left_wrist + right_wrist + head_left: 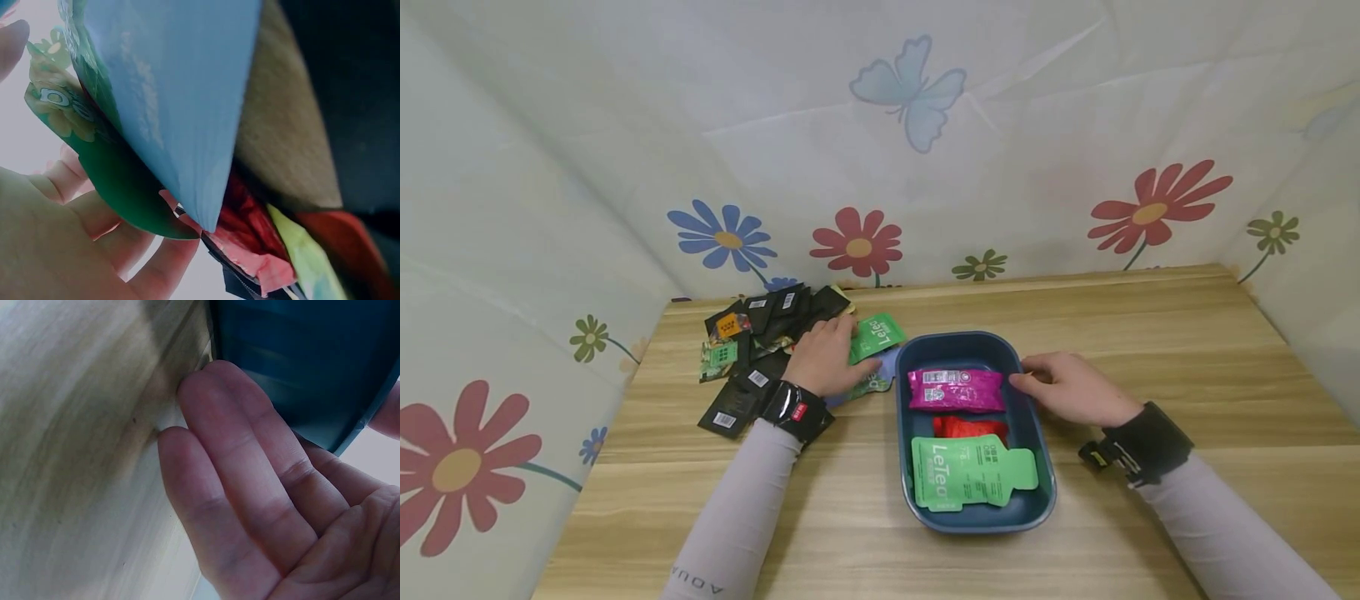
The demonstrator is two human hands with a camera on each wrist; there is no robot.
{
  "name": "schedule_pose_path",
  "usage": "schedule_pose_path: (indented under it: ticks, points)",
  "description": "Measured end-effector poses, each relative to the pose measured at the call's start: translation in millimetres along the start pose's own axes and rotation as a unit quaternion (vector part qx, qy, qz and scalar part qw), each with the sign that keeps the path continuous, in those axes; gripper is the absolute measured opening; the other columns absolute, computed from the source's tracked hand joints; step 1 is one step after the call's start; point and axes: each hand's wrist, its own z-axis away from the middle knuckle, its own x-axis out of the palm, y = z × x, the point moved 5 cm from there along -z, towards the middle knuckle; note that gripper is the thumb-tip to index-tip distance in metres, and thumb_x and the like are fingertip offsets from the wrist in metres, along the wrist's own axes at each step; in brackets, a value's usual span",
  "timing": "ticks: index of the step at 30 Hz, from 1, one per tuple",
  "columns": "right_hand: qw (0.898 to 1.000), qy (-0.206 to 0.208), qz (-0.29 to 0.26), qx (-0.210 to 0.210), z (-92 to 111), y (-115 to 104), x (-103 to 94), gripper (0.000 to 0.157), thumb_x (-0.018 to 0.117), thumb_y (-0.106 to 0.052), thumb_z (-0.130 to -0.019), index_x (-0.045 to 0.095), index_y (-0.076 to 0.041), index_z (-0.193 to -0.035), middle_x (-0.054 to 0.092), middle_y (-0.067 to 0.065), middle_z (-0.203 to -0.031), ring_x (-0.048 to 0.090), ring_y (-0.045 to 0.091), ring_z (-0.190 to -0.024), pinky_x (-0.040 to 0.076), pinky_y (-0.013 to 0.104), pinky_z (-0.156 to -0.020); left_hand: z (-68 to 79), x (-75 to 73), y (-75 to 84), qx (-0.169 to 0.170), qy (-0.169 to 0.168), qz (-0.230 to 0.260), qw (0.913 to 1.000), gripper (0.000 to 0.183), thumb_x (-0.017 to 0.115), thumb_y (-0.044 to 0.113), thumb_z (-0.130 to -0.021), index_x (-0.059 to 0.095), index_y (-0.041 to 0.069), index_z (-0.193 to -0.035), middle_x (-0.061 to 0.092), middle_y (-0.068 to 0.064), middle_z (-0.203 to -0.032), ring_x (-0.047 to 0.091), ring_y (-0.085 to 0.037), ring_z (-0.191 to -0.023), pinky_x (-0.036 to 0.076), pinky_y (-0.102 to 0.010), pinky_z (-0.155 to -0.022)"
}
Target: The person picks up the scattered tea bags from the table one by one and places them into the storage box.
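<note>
Green packet (880, 335) just left of blue tray (958, 354), between left hand's (822, 358) spread thumb and fingers; tray rim pinched in right hand (1078, 390), apparently for steadiness.

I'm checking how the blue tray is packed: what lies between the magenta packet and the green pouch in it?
In the head view, a red packet lies between the magenta packet and the green pouch, which seems to overlap it.

Near green pouch (972, 472) and far green pouch (877, 334) read "LeTe…", the left sleeve (733, 521) "AQUA".
</note>
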Motion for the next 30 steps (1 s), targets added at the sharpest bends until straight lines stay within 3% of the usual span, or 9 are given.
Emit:
schedule_pose_path:
  ticks: [7,20,24,30]
  points:
    - [1.0,-0.005,-0.005,0.003,0.6,-0.9,0.7,0.041,0.059,-0.034,-0.105,0.067,0.0,-0.128,0.066,0.0,-0.076,0.057,0.016,-0.066,0.046,0.028,-0.057,0.9,-0.4,-1.8,-0.002,0.001,0.008,1.0,0.056,0.07,0.062,-0.09,0.056,0.013,-0.114,0.062,-0.008,-0.111,0.059,-0.029,-0.105,0.051,-0.046,-0.089]
    - [1.0,0.0,0.001,0.002,-0.7,0.4,0.0,0.042,0.059,-0.034,-0.105,0.067,0.0,-0.129,0.068,-0.001,-0.082,0.058,0.016,-0.07,0.049,0.03,-0.061,0.0,-3.9,-1.1,0.009,0.015,0.007,0.9998,0.045,0.077,0.047,-0.089,0.056,0.012,-0.109,0.056,-0.006,-0.114,0.053,-0.025,-0.1,0.049,-0.044,-0.089]
    - [1.0,-0.001,-0.001,0.0,-1.0,0.5,0.3,0.042,0.06,-0.034,-0.105,0.067,-0.001,-0.129,0.068,-0.001,-0.082,0.057,0.016,-0.071,0.048,0.029,-0.061,0.1,-7.2,-2.5,0.007,0.031,0.017,0.9994,0.048,0.078,0.044,-0.087,0.058,0.011,-0.114,0.059,-0.006,-0.115,0.055,-0.025,-0.101,0.051,-0.043,-0.091]
    - [1.0,-0.002,0.001,0.002,-1.7,2.7,0.0,0.04,0.059,-0.034,-0.105,0.068,-0.002,-0.127,0.067,0.0,-0.08,0.057,0.017,-0.07,0.048,0.029,-0.06,1.6,-23.2,-2.9,0.004,0.063,0.024,0.9977,0.068,0.079,0.046,-0.085,0.056,0.008,-0.137,0.06,-0.009,-0.13,0.057,-0.026,-0.114,0.054,-0.043,-0.097]
